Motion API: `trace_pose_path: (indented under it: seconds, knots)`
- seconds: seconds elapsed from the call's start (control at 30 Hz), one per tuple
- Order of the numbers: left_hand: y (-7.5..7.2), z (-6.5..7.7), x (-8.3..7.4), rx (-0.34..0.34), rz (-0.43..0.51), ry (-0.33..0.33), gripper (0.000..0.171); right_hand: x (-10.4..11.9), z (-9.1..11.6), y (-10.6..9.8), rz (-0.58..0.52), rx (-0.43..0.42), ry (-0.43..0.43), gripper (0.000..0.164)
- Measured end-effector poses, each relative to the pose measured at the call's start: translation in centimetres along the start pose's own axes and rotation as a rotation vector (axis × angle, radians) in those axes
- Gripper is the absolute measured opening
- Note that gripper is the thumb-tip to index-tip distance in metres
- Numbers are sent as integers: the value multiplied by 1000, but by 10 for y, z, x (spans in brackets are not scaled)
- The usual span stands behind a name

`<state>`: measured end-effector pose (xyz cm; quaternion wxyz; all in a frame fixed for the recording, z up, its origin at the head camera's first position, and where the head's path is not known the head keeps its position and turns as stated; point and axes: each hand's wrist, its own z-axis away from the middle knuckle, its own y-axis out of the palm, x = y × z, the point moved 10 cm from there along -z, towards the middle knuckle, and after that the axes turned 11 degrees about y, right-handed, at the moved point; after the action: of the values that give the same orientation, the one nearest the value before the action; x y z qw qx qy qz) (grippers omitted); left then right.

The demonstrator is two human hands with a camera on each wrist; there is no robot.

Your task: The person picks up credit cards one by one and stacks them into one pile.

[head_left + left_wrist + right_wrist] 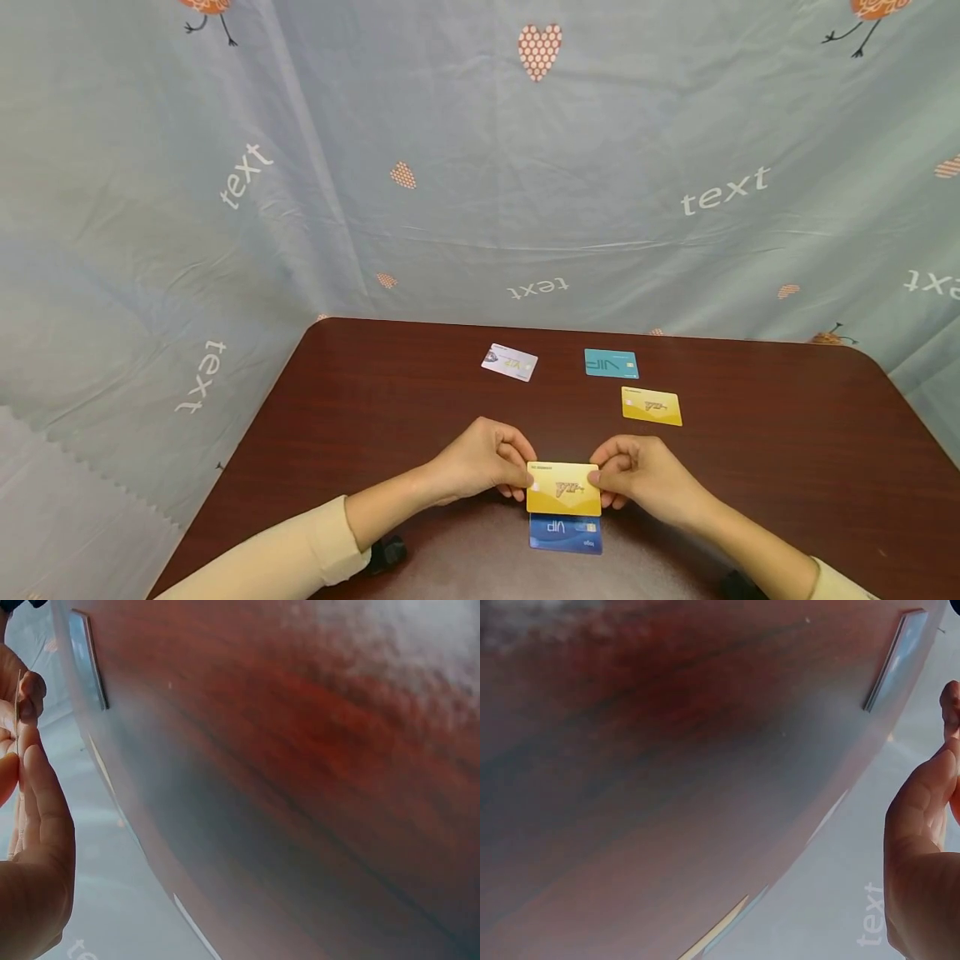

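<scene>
Between both hands is a gold card (562, 490) with printed lettering, raised off the table as the left wrist view shows it edge-on. My left hand (491, 460) pinches its left edge between thumb and fingers. At the opposite edge my right hand (647, 479) pinches it the same way. Just below the gold card in the head view lies a blue VIP card (566, 535) on the table, its upper part hidden. In the left wrist view the blue card (88, 660) looks thick-edged, as if stacked.
On the dark wood table (405, 383) beyond the hands lie a white card (510, 362), a teal VIP card (611, 364) and a second gold card (651, 406). A patterned grey-blue cloth (465, 200) hangs behind the far table edge.
</scene>
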<state>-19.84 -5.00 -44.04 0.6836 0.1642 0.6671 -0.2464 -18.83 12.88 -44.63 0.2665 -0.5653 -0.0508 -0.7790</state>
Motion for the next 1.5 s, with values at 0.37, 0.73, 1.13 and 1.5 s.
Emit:
trace_pose_path:
  seconds: [0.37,0.73,1.13,1.5]
  knots:
    - [14,2,7,32,-31,-21,18,-14,4,6,-2,50,15,17]
    - [23,6,14,63,-37,-43,20,-19,9,14,33,88,-8,15]
    - [27,7,21,82,-67,-54,19,-20,6,19,129,76,13,13]
    - [25,5,19,91,-133,-44,17,-22,4,22,204,47,6,13]
